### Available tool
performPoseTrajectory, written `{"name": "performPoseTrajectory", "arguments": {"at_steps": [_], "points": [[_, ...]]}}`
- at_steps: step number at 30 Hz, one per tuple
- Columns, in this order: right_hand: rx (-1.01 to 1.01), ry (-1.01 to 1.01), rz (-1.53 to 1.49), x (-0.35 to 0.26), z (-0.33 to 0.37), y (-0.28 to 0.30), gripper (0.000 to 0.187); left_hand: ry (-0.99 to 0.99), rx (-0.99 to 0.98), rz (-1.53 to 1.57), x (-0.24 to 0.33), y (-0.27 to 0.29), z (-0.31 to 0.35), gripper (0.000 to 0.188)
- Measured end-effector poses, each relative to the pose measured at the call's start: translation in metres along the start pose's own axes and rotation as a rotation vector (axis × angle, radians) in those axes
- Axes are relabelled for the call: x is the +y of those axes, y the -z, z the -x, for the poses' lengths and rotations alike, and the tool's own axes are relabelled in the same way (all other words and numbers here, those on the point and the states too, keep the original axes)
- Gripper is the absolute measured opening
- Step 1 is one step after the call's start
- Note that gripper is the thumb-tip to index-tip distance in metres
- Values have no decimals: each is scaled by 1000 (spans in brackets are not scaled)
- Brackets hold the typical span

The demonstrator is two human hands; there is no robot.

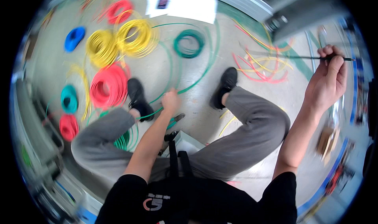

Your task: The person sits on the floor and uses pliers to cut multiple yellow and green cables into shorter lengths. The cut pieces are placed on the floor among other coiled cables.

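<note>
My left hand (171, 102) is closed around a green wire (193, 85) in front of my body, between my shoes. The wire curves up toward the far side and runs on past the hand to the lower left. Raised out to the right, my right hand (330, 76) pinches a thin black rod-like thing (305, 57). One end pokes out beyond the fingers and the other stretches left, blurred; its exact kind is unclear. A coil of green wire (189, 43) lies on the floor beyond my left hand.
Yellow coils (136, 38), red coils (108, 87) and a blue coil (75, 39) lie at the left. Loose red and yellow wires (264, 66) spread right of my shoe (228, 80). White sheets (195, 6) carry a dark phone-like object (163, 1). A metal frame (307, 15) stands far right.
</note>
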State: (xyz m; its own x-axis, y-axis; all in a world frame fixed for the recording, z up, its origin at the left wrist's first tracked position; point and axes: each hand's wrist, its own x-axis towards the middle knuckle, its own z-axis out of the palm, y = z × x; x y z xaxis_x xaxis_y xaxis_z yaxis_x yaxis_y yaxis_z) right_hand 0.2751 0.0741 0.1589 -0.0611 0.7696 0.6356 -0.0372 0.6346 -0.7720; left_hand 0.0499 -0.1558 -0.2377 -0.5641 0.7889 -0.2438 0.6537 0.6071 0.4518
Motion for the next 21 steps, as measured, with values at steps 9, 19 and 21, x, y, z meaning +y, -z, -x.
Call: {"name": "performPoseTrajectory", "arguments": {"at_steps": [9,19,21], "points": [[20,345,808,33,45,140,14,157,-60,-116,-43,-54,-109,25],[-482,-265,1241,294,253,221,30,-28,59,-514,-45,-58,-115,18],[-604,-329,1170,329,281,219,29,-172,-181,-426,-31,-61,-109,20]]}}
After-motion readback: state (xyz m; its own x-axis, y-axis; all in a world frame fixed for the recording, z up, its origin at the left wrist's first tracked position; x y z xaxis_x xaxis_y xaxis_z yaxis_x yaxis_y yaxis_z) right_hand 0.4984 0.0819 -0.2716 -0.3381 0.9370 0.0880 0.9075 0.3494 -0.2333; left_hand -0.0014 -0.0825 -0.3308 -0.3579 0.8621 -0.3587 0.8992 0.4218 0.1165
